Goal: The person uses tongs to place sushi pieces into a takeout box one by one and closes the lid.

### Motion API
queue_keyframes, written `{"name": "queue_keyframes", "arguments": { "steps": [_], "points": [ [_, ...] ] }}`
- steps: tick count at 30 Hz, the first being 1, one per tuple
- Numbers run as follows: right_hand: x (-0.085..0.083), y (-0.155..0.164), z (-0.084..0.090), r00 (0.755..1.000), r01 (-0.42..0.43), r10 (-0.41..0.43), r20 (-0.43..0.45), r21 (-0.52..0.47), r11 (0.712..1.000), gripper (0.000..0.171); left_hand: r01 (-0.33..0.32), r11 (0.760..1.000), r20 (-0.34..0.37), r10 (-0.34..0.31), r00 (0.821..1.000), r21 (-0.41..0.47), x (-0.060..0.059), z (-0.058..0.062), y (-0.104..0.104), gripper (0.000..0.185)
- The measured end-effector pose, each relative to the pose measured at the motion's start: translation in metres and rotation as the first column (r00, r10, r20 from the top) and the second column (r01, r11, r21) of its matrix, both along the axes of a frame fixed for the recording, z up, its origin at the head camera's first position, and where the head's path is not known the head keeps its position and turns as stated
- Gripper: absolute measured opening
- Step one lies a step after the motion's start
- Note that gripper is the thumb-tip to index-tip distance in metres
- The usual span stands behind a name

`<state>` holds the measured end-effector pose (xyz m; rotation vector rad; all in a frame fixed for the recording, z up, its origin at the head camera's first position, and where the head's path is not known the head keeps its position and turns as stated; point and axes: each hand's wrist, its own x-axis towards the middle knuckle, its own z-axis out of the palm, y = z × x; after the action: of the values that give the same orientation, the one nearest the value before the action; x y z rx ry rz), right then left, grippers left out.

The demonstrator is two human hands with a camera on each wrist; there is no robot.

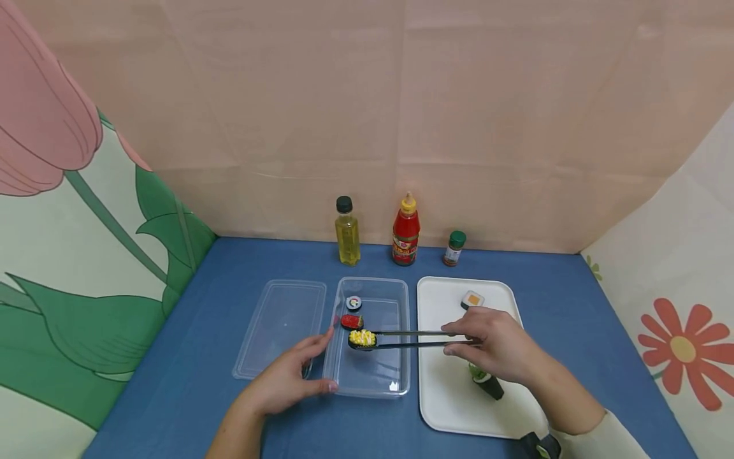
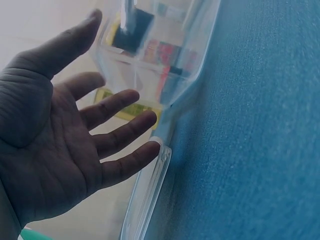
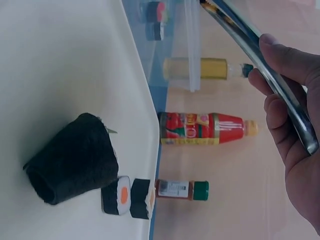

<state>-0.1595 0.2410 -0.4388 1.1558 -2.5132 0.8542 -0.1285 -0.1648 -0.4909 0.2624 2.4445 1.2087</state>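
Observation:
My right hand [image 1: 499, 344] holds a pair of slim metal tongs [image 1: 401, 345], thumb on one arm and fingers on the other. Pinched in their tips is a corn-topped sushi piece [image 1: 362, 338], over the left part of a clear plastic box [image 1: 373, 382]. Inside the box, along its left wall, lie a red-topped sushi piece [image 1: 352, 322] and a round sushi roll [image 1: 353, 303]. My left hand [image 1: 289, 379] is at the box's left side, fingers and thumb spread against the wall. Its palm shows bare in the left wrist view, fingers extended.
A clear lid [image 1: 287, 312] lies left of the box. On the white tray [image 1: 453, 401] are a seaweed hand roll [image 3: 75, 160] and orange-centred sushi rolls [image 3: 116, 196]. Behind stand an oil bottle [image 1: 347, 239], a red sauce bottle [image 1: 405, 233] and a green-capped spice jar [image 1: 454, 248].

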Motion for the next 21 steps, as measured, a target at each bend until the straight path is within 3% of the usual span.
{"name": "queue_keyframes", "arguments": {
  "steps": [5, 21],
  "points": [
    [-0.006, -0.009, -0.001, 0.999, -0.022, 0.021, 0.043, 0.029, 0.999, 0.029, 0.003, 1.0, 0.002, -0.003, 1.0, 0.002, 0.0, 0.0, 0.0, 0.096],
    [-0.017, -0.038, 0.0, 0.992, 0.014, -0.037, 0.12, 0.188, 0.982, 0.026, -0.014, 1.0, 0.03, 0.014, 0.999, 0.006, 0.0, 0.002, 0.002, 0.096]
  ]
}}
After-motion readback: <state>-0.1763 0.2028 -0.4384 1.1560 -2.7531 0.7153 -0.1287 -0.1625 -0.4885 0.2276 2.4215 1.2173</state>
